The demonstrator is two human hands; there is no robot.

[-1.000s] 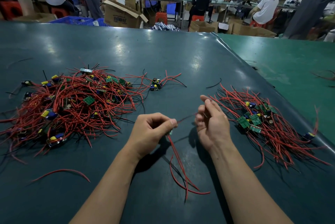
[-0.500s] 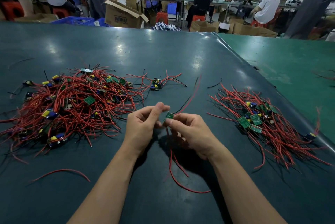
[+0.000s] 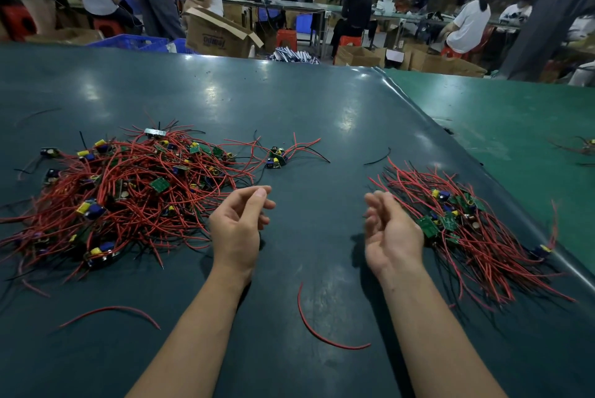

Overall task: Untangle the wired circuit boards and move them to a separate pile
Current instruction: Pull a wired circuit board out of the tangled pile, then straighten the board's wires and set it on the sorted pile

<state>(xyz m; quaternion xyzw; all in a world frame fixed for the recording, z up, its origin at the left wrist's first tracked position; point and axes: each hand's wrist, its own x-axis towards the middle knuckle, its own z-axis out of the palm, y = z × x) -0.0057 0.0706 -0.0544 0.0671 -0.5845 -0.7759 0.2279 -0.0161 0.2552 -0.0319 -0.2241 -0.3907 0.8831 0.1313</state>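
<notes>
Both hands were empty; the left hand [image 3: 236, 227] had its fingers loosely curled, the right hand [image 3: 391, 230] spread beside the sorted pile [image 3: 467, 227]; the tangled heap [image 3: 128, 191] on the tabletop [image 3: 306, 107] looked far bigger, so most remained.
</notes>
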